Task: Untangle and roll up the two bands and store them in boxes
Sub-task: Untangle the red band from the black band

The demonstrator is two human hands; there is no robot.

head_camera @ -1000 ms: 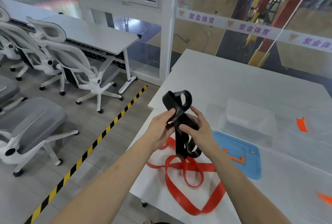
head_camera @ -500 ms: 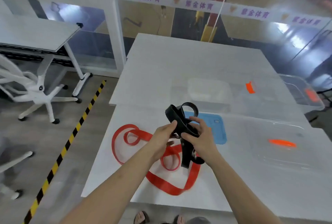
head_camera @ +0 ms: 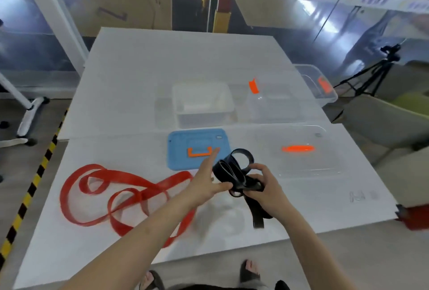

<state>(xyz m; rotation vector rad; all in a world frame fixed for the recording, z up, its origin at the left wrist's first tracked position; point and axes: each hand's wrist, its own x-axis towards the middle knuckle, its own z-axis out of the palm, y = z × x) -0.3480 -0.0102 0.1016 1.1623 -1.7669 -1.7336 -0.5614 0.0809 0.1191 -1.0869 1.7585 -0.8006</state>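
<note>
Right grip point(head_camera: 267, 191) curls its fingers round the partly rolled black band point(head_camera: 228, 170), holding it above the table point(head_camera: 130, 76) with a loose tail hanging below the hand. Left grip point(head_camera: 204, 180) is spread wide, fingers straight (none curled round anything), thumb against the roll. Red band point(head_camera: 130, 187) lies in loose loops on the table, left of the blue lid point(head_camera: 181, 157); a clear box point(head_camera: 202, 106) stands beyond.

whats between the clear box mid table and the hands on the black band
The blue lid lies between the clear box and the left hand and the right hand gripping the black band, per the head view.
</note>
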